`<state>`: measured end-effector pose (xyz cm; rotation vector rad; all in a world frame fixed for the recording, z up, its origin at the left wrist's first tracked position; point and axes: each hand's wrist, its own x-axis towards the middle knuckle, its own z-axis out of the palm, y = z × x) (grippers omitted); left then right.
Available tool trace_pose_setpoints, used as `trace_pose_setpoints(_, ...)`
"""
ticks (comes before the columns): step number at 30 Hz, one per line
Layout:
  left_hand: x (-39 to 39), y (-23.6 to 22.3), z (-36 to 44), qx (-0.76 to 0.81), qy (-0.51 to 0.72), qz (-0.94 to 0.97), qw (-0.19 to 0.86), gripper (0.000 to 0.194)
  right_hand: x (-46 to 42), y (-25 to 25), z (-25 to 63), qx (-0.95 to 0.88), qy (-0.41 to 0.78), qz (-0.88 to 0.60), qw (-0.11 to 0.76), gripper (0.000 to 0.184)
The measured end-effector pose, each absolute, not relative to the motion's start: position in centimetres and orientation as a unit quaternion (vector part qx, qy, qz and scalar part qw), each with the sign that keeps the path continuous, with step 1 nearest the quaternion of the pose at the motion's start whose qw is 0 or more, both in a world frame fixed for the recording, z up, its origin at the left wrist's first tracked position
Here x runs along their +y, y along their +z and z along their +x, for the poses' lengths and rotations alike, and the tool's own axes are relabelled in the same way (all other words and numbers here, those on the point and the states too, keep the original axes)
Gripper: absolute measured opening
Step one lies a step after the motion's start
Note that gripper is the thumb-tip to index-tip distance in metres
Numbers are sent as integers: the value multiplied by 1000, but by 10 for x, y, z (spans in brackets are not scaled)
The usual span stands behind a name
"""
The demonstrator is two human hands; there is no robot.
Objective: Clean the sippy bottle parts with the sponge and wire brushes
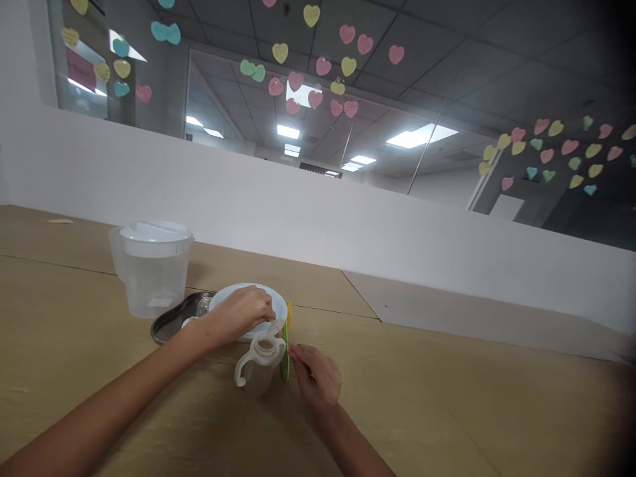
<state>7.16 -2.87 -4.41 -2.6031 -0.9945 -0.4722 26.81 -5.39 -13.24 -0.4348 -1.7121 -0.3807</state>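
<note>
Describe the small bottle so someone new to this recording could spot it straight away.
Start from the wood-toned table below the white wall and find the round white plate left of centre. Just in front of it, left of the right hand, stands the small translucent bottle with a curved handle. Unlike the big lidded pitcher farther left, its round mouth is uncovered.

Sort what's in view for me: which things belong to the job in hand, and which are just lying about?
Likely in the job, being closest to the hands:
- small handled bottle, mouth uncovered
- slim green item, by the right hand

Apparently just lying about:
- lidded pitcher
- dark tray
- pale plate
</note>
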Motion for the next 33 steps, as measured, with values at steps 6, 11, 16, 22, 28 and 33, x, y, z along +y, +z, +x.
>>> trace_pose_setpoints(6, -33, -48, 83, -289, -173, -931, 137, 21, -50, -138, 267, -746, -189, -191, 609, 17)
trace_pose_setpoints(11, -34, -48, 83, -269, -193, -935, 130, 23, -46, -142, 266, -724, -147, -232, 633, 12)
trace_pose_setpoints(16, -34, -49, 84, -274, -191, -933, 134, 24, -49, -137, 265, -729, -160, -221, 627, 8)
trace_pose_setpoints(22, -29, -54, 83, -274, -190, -933, 136, 21, -51, -138, 264, -737, -163, -217, 618, 5)
trace_pose_setpoints(28, -13, -52, 70, -297, -187, -930, 110, 18, -47, -139, 263, -737, -136, -229, 621, 7)
trace_pose_setpoints(33, 6, -56, 53, -315, -206, -924, 62, 17, -47, -138, 263, -736, -121, -238, 622, 8)
